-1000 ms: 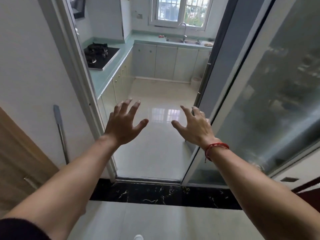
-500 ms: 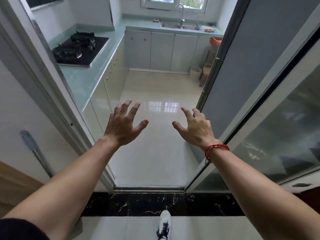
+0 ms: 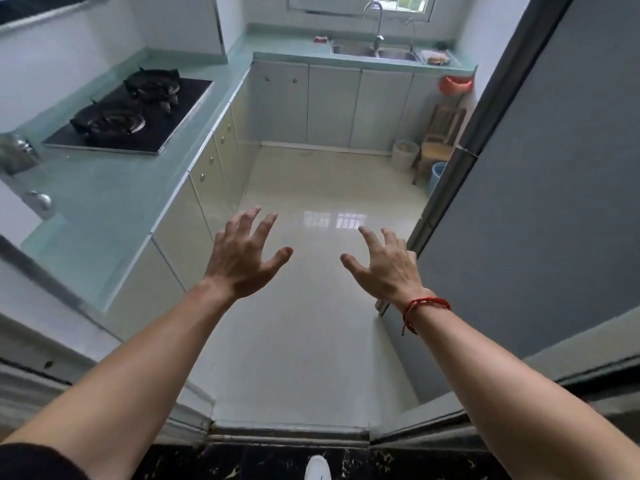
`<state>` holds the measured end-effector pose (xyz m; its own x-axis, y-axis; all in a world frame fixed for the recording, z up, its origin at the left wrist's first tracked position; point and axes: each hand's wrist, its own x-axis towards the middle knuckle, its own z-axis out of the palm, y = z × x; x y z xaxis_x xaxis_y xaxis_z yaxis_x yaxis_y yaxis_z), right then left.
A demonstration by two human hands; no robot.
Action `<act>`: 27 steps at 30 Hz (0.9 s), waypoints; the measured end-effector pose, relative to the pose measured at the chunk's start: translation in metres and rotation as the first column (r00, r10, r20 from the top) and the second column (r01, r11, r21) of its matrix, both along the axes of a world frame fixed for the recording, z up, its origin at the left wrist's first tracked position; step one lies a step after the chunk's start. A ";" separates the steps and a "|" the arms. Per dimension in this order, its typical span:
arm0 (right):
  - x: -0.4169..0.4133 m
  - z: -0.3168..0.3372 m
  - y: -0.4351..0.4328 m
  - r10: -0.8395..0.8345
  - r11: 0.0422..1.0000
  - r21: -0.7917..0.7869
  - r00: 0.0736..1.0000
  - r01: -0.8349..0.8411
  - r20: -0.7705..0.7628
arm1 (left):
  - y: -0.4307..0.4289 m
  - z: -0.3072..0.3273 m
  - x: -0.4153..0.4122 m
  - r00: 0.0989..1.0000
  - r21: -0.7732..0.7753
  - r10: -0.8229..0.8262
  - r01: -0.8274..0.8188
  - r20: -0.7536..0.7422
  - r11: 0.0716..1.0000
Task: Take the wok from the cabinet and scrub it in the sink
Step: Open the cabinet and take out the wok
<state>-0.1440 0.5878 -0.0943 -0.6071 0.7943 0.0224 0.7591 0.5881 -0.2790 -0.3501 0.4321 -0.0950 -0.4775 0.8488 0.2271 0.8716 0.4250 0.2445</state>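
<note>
No wok is visible. My left hand [image 3: 244, 256] and my right hand [image 3: 384, 266] are stretched out in front of me over the kitchen floor, fingers spread, holding nothing. A red string bracelet circles my right wrist. The steel double sink [image 3: 375, 53] with a tall tap sits in the far counter under the window. White cabinet doors [image 3: 332, 105] run below the sink, and more cabinet doors [image 3: 207, 181] line the left counter; all are closed.
A black gas hob [image 3: 131, 114] lies in the pale green left counter [image 3: 104, 202]. A grey fridge [image 3: 540, 188] stands close on my right. In the far right corner are a white bin [image 3: 404, 154], a wooden stool [image 3: 438, 147] and a blue bucket. I stand at the door sill [image 3: 291, 427].
The view has advanced through the doorway into the kitchen; counter, hob and sink appear closer and lower. Both hands stay spread and empty in the same pose.
</note>
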 end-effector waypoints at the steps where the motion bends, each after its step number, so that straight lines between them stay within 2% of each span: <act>1: -0.007 -0.001 0.012 0.003 1.000 -0.005 1.000 -0.003 0.003 | 0.012 -0.001 -0.006 1.000 -0.005 0.000 0.000 0.003 1.000; 14: -0.106 -0.040 0.152 -0.011 0.999 -0.048 0.999 0.012 0.036 | 0.162 -0.040 -0.109 1.000 -0.039 -0.019 0.019 0.011 0.999; 27: -0.283 -0.062 0.298 0.028 0.998 -0.067 0.988 -0.018 0.151 | 0.291 -0.072 -0.286 0.992 -0.082 0.059 -0.050 0.111 0.995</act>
